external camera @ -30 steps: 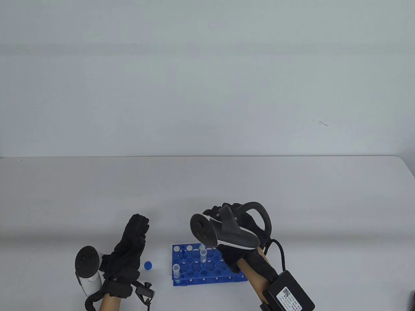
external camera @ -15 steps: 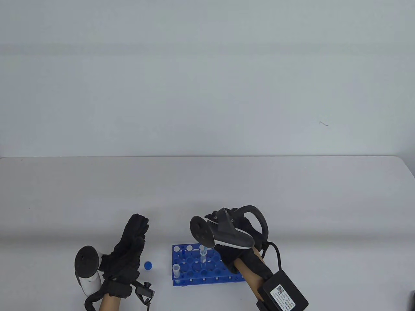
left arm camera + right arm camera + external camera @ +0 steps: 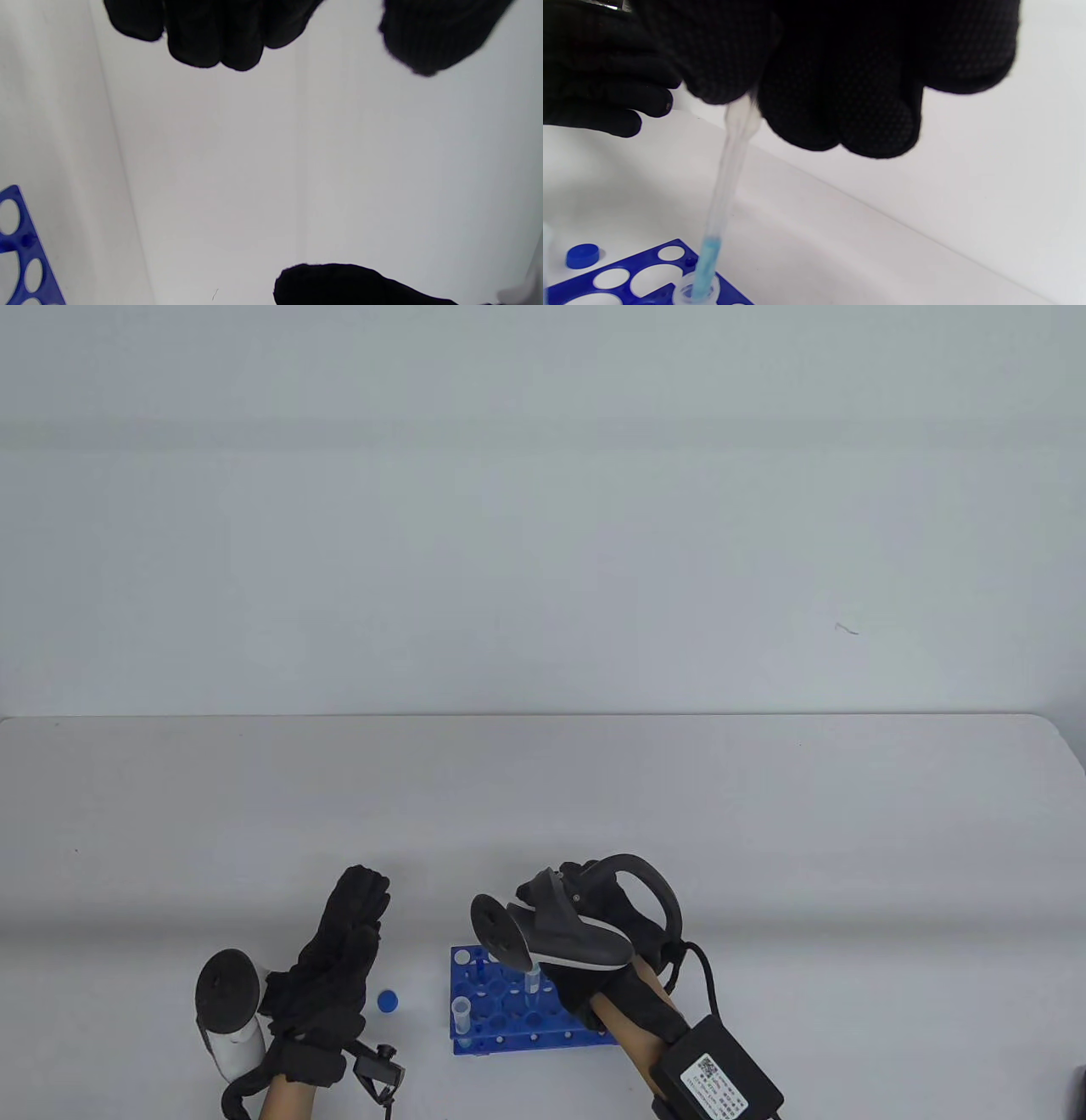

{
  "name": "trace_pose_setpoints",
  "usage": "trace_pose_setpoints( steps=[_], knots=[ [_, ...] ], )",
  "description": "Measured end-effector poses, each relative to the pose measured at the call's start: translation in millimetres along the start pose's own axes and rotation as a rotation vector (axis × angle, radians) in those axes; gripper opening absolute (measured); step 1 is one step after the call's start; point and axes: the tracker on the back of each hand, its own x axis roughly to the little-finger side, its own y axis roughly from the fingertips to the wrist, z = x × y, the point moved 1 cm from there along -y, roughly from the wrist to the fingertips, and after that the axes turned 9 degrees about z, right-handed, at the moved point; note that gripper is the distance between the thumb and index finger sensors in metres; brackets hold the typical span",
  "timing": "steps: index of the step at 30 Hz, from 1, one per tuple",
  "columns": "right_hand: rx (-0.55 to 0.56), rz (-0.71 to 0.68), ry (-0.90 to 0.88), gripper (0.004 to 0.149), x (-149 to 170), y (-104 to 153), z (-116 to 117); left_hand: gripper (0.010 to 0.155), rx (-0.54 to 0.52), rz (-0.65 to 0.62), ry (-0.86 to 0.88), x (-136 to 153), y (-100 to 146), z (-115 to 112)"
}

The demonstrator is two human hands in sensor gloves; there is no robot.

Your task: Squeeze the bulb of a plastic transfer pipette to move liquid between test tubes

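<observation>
**Pipette tip in the tube, blue liquid in the stem**

The right hand (image 3: 814, 76) pinches the pipette (image 3: 727, 169) at its bulb end, the gloved fingers (image 3: 874, 123) closed round the top so the bulb itself is hidden. The stem slants down into a tube (image 3: 695, 292) standing in the blue rack (image 3: 475, 1035), and a short column of blue liquid sits in the lower stem at the tube's mouth. In the table view a second tube (image 3: 461, 1014) stands in the rack's near-left part. A blue cap (image 3: 389, 1001) lies on the table (image 3: 764, 814) between the rack and the left hand (image 3: 335, 959), which holds nothing — fingers loosely spread, apart from the rack.

The pipette looks light and thin-walled: the bulb soft, giving under slight pressure, the stem flexible enough to bend if pushed against the tube wall. The bulb is the place to grip, between thumb and finger pads. Probably any extra squeeze in transit would spill drops, so pressure should be held even. The tube is light too, and could tip or lift with the stem.
</observation>
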Motion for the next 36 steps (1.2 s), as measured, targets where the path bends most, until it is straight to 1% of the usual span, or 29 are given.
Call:
trace_pose_setpoints(
  steps=[12, 14, 20, 26, 27, 36],
  knots=[
    [0.092, -0.028, 0.062, 0.04, -5.9, 3.6, -1.2, 0.092, 0.0, 0.0, 0.0, 0.0, 0.0, -0.1],
    [0.122, -0.036, 0.069, 0.04, -6.7, 4.6, -2.1, 0.092, 0.0, 0.0, -0.001, 0.1, 0.0, 0.0],
    [0.158, -0.048, 0.06, 0.039, -7.5, 5.3, -1.8, 0.092, -0.001, 0.001, -0.001, 0.0, 0.5, -0.4],
    [0.137, -0.055, 0.072, 0.039, -7.6, 6.5, -2.4, 0.092, -0.001, 0.002, -0.001, -0.1, 0.5, -0.5],
    [0.149, -0.059, 0.071, 0.039, -7.6, 7.2, -3.1, 0.092, -0.001, 0.002, -0.001, 0.0, 0.5, -0.5],
    [0.141, -0.043, 0.059, 0.039, -3.9, 7.2, -6.3, 0.092, -0.001, 0.003, -0.001, -0.1, 0.3, -0.6]
  ],
)
